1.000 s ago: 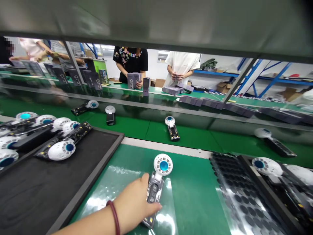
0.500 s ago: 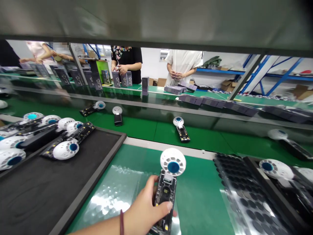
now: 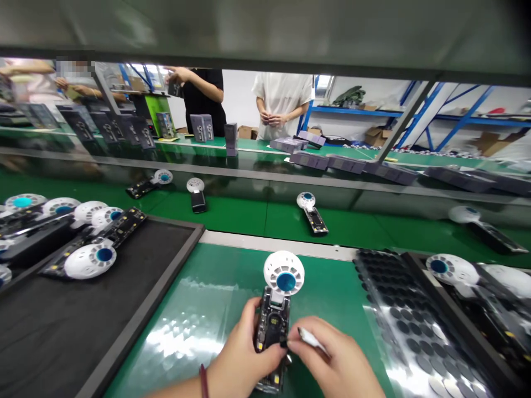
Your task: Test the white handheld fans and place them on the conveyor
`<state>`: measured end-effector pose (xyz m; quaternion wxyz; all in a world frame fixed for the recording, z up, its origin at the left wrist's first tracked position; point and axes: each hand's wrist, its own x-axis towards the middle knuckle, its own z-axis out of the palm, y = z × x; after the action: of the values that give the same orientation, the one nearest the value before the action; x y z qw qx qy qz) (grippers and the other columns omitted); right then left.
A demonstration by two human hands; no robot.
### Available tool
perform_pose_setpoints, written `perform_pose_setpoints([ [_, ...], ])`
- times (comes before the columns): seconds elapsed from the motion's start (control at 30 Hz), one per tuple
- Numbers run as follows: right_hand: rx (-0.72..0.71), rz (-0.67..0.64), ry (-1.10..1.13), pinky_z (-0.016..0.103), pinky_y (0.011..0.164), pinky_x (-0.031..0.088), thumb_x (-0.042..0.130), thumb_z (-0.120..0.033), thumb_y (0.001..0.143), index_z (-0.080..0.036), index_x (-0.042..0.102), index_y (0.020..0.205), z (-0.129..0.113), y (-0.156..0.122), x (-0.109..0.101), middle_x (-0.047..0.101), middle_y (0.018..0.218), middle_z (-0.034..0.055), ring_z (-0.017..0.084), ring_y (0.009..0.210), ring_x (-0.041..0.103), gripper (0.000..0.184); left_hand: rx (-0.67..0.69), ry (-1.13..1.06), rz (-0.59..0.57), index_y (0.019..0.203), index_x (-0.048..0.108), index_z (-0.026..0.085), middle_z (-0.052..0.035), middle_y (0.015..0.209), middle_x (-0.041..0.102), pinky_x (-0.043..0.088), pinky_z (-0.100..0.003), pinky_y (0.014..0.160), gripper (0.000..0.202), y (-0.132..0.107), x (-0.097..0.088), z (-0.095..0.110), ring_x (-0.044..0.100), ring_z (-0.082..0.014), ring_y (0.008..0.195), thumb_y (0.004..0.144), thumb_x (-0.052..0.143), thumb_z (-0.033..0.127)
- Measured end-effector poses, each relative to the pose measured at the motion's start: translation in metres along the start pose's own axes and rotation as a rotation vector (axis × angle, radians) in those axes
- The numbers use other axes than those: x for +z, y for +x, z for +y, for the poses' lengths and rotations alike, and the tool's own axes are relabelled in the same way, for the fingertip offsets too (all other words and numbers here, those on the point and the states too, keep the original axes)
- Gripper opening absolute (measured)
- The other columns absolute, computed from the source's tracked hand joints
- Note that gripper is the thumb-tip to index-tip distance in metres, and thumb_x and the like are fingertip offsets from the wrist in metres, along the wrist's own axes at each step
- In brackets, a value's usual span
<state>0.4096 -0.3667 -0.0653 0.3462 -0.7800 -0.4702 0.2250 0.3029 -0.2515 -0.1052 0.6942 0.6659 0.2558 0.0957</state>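
Observation:
My left hand (image 3: 243, 354) is closed round the dark handle of a small hand-held fan (image 3: 277, 307) with a white round head and a blue centre, held upright over the green bench. My right hand (image 3: 336, 362) pinches a small white piece (image 3: 309, 338) right beside the fan's handle, its fingertips touching the handle's right side. A red band circles my left wrist. A shiny clear film (image 3: 194, 326) lies on the bench under and left of my hands.
A black tray (image 3: 124, 298) at the left holds several more fans (image 3: 89, 260). At the right a sheet of round black pads (image 3: 398, 309) lies beside another tray of fans (image 3: 452, 271). Fans (image 3: 313, 213) ride the green conveyor beyond. People stand at the far bench with boxes (image 3: 202, 127).
My left hand lifted the fan off the film and brought it upright and nearer. My right hand came into view from below with a small white piece and met the handle.

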Motion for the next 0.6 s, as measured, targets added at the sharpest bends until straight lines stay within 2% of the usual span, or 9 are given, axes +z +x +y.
perform_pose_setpoints([
  [0.07,0.039,0.079,0.085,0.018,0.059,0.042,0.052,-0.011,0.076,-0.021,0.057,0.070,-0.004,0.012,0.002,0.061,0.070,-0.0034,0.012,0.066,0.058,0.013,-0.005,0.009,-0.022,0.110,0.031,0.023,-0.0044,0.097,0.060,0.046,-0.033,0.073,0.053,0.002,0.000,-0.001,0.059,-0.0208,0.085,0.065,0.059,0.020],
  [0.17,0.023,0.126,0.124,0.019,0.061,0.041,0.049,-0.009,0.075,-0.023,0.058,0.072,-0.009,0.018,0.006,0.062,0.073,-0.0037,0.012,0.069,0.058,0.017,-0.009,0.011,-0.026,0.113,0.030,0.023,-0.0054,0.100,0.060,0.046,-0.033,0.074,0.056,0.003,-0.001,-0.002,0.060,-0.0206,0.084,0.065,0.059,0.020],
  [0.37,0.014,0.108,0.041,0.020,0.060,0.041,0.046,-0.009,0.076,-0.024,0.057,0.074,-0.008,0.015,0.008,0.060,0.075,-0.0033,0.012,0.068,0.057,0.019,0.007,0.015,-0.027,0.113,0.031,0.021,-0.0073,0.102,0.059,0.043,-0.033,0.081,0.056,0.003,-0.002,-0.004,0.056,-0.0223,0.094,0.063,0.057,0.017],
  [0.6,-0.050,0.128,0.022,0.019,0.059,0.042,0.043,-0.004,0.074,-0.023,0.056,0.074,-0.010,0.016,0.007,0.059,0.075,-0.0027,0.011,0.067,0.056,0.023,0.031,0.020,-0.045,0.112,0.027,0.019,-0.0087,0.104,0.055,0.039,-0.035,0.086,0.054,0.004,-0.001,-0.005,0.053,-0.0205,0.095,0.065,0.053,0.016],
])
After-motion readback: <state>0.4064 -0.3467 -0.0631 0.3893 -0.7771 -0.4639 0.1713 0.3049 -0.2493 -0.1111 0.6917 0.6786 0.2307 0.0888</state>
